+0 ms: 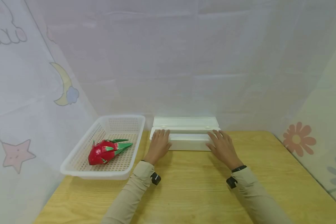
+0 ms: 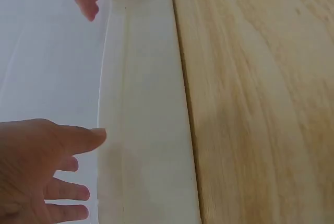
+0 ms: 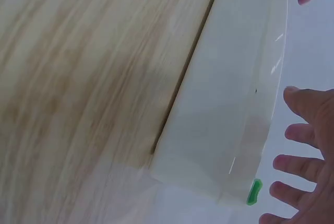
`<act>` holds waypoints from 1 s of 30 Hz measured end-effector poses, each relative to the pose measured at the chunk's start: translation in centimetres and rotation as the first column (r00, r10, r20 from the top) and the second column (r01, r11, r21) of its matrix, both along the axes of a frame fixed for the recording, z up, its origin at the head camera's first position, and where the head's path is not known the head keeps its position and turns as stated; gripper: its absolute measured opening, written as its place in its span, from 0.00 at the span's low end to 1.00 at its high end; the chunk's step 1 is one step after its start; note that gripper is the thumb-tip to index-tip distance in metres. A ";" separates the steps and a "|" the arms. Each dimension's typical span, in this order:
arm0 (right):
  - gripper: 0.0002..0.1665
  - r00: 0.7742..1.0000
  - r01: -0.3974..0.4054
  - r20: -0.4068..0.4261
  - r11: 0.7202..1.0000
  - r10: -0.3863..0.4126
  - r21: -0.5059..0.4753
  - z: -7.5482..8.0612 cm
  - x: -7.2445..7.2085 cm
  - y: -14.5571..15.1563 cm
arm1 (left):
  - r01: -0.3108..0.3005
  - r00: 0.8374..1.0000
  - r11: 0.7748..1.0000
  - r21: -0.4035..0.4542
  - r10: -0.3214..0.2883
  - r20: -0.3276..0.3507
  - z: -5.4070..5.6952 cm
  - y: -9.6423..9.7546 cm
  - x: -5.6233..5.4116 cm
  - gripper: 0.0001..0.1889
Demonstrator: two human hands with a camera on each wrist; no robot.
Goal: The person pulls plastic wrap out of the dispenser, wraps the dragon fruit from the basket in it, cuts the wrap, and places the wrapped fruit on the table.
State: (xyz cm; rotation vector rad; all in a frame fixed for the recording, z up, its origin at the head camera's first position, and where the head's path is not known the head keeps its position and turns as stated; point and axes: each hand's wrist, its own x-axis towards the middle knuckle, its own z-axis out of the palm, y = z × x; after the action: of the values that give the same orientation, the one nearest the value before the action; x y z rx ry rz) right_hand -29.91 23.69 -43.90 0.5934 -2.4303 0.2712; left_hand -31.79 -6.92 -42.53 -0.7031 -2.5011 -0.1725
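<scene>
A long white box (image 1: pixel 189 145) stands at the back of the table, its lid (image 1: pixel 186 121) raised behind it against the backdrop. Over the box's left end is my left hand (image 1: pixel 158 144), fingers spread and pointing away from me. My right hand (image 1: pixel 222 147) reaches over the right end in the same way, with loosely extended fingers. In the left wrist view the left thumb (image 2: pixel 86 139) lies right at the box's rim. The right wrist view has the right fingers (image 3: pixel 297 166) just beyond that rim, near a small green piece (image 3: pixel 254 191) at the corner.
Left of the box, a white plastic basket (image 1: pixel 100 175) with perforated sides sits on the wooden table (image 1: pixel 190 193). Inside it lies a red dragon fruit (image 1: pixel 102 152) with green leaf tips. Pale printed cloth (image 1: pixel 168 62) hangs close behind the table and along both sides.
</scene>
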 end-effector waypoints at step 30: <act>0.05 0.992 0.031 0.123 0.978 -0.006 -0.208 0.3 -3.7 0.3 | 0.041 0.999 0.959 0.281 -0.049 0.021 -0.9 -0.3 -3.3 0.05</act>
State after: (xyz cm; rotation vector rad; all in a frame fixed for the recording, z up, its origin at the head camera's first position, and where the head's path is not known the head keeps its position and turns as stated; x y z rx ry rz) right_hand -33.59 24.04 -43.56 0.4718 -2.4804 0.5634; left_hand -35.06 -7.24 -43.39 -0.6423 -2.4198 -0.5452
